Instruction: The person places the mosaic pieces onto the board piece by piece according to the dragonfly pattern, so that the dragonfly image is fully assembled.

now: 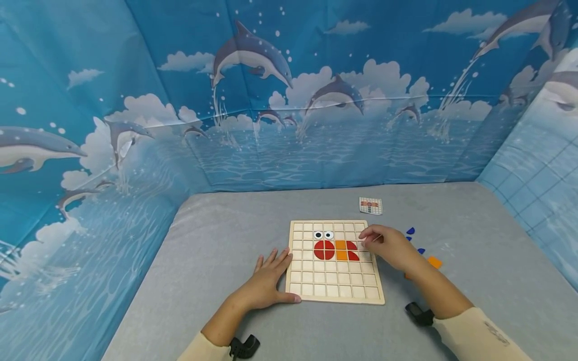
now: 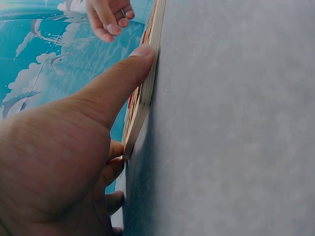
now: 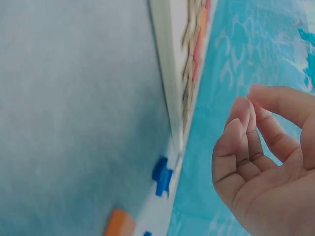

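Note:
A wooden grid board (image 1: 335, 278) lies on the grey table. On it sit two eye pieces (image 1: 323, 235), a red circle of quarter pieces (image 1: 324, 250), orange squares (image 1: 341, 250) and red quarter pieces (image 1: 352, 256) to their right. My left hand (image 1: 266, 283) rests at the board's left edge, fingers spread, thumb (image 2: 123, 76) on the near-left corner. My right hand (image 1: 389, 246) hovers over the board's right side. Its thumb and fingertips (image 3: 240, 105) come together; in the left wrist view a small thin piece (image 2: 123, 13) shows edge-on between them. Its colour cannot be told.
Several loose blue pieces (image 1: 410, 231) and orange pieces (image 1: 435, 262) lie right of the board, partly behind the right forearm. A small pattern card (image 1: 371, 205) lies beyond the board's far right corner. A blue dolphin-print curtain (image 1: 289, 150) stands behind the table.

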{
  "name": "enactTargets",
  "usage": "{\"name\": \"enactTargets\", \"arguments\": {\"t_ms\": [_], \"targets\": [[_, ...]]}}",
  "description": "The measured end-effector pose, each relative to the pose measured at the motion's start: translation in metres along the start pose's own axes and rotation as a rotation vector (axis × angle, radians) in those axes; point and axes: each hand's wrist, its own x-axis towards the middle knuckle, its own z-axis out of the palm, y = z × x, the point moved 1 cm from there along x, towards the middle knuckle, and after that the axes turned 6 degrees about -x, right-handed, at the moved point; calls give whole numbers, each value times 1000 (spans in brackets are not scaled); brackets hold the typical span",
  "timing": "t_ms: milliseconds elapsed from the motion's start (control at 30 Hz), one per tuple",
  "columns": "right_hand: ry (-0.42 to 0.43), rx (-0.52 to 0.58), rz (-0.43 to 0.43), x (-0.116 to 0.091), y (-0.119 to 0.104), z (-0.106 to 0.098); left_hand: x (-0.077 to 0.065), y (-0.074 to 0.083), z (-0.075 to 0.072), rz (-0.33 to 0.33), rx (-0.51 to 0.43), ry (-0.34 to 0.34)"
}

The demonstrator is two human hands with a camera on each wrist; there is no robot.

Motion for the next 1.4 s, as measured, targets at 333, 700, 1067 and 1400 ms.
{"name": "enactTargets", "arguments": {"t_ms": [333, 700, 1067, 1400], "targets": [[90, 39, 47, -13, 16, -28, -2, 3, -2, 15, -18, 3], [67, 14, 97, -30, 40, -39, -2, 2, -1, 4, -9, -1], [1, -24, 123, -51, 58, -41, -3, 3, -2, 7, -20, -2], [-54, -61, 140, -63, 70, -38, -2, 1, -1, 12, -13, 0]]}}
